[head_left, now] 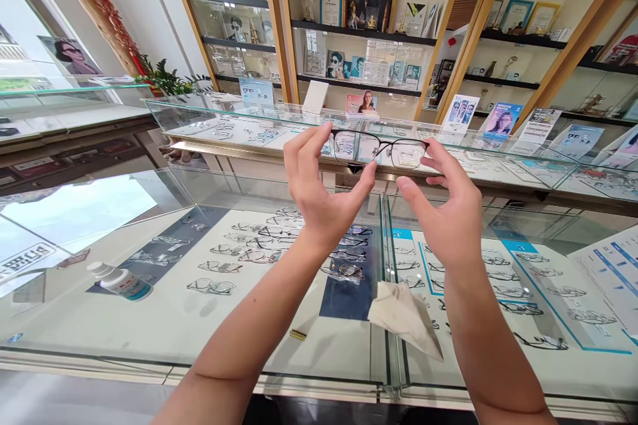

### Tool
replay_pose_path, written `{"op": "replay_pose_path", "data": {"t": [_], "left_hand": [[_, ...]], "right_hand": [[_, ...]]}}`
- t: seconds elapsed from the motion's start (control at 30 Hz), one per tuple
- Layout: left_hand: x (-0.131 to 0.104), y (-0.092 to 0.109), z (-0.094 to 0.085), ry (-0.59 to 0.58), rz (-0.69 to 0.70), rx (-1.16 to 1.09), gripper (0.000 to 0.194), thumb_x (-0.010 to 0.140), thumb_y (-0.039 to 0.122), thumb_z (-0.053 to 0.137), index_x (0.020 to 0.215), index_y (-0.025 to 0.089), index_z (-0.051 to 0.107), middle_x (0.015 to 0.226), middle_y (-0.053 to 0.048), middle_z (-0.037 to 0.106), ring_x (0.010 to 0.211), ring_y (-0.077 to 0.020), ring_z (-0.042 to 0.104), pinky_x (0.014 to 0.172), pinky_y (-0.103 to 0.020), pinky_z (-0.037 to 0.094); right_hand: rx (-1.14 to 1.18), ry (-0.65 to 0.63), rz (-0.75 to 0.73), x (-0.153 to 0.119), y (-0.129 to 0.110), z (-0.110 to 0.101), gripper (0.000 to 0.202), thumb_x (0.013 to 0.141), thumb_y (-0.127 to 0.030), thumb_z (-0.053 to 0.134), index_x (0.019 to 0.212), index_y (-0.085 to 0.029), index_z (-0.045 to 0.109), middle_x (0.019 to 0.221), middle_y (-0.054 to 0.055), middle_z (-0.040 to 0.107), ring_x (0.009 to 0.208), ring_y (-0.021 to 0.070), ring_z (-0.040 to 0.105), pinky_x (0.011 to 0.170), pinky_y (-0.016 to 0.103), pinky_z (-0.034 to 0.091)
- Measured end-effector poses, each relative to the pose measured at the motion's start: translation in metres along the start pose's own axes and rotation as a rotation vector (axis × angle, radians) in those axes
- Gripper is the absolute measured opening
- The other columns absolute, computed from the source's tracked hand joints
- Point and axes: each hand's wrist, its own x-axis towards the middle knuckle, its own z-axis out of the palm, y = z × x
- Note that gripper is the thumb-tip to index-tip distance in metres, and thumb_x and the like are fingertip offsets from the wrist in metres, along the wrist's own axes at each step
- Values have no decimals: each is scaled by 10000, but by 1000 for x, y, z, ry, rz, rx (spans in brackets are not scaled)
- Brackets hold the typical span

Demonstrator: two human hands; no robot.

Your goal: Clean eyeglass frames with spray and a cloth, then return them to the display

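A pair of eyeglasses (385, 143) with a thin dark frame and clear lenses is raised in front of me above the glass counter. My left hand (326, 196) grips it at the left end, with the index finger by the upper left corner and the thumb up near the bridge. At the other end, the fingers of my right hand (448, 209) close around the right corner, its thumb pointing up below the right lens. The temples are mostly hidden behind the frame and fingers. Below my hands, a crumpled cream cloth (405, 319) lies on the countertop.
A white spray bottle (122, 281) stands on the counter at left. Several rows of eyeglasses (219, 267) sit beneath the glass. A small gold-coloured piece (298, 334) lies near the front. Farther back are another glass display case (224, 123), printed stands (500, 119) and shelves (366, 31).
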Motion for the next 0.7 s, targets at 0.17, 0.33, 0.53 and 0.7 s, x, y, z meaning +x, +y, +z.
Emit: {"op": "replay_pose_path", "data": {"t": [0.17,0.33,0.53,0.7], "left_hand": [[0,0,0,-4,-5,-27,731,846,442,804,1487,228,524,1416,-147,604,1310,-330,560,1016,-494,537],[1,1,0,-9,-36,-11,714,844,458,805,1465,233,534,1394,-142,616,1282,-320,565,1000,-482,540],[1,5,-1,-10,-65,10,705,847,475,815,1461,248,552,1379,-133,615,1266,-314,570,1003,-484,550],[1,5,-1,-4,-67,0,697,855,471,810,1463,252,549,1372,-131,606,1270,-314,565,1010,-487,548]], "right_hand": [[-2,-3,11,0,-2,0,672,940,-422,739,1578,-344,541,1544,108,642,1319,345,672,1012,567,618],[-15,-1,10,0,-3,0,674,931,-425,745,1568,-324,549,1532,118,647,1293,337,679,1006,559,616],[-24,-3,-4,1,-3,1,652,932,-407,740,1555,-326,563,1482,115,673,1241,323,690,996,562,612],[-25,-17,3,1,-4,2,651,931,-392,742,1554,-330,564,1456,115,681,1221,318,689,998,564,605]]}}
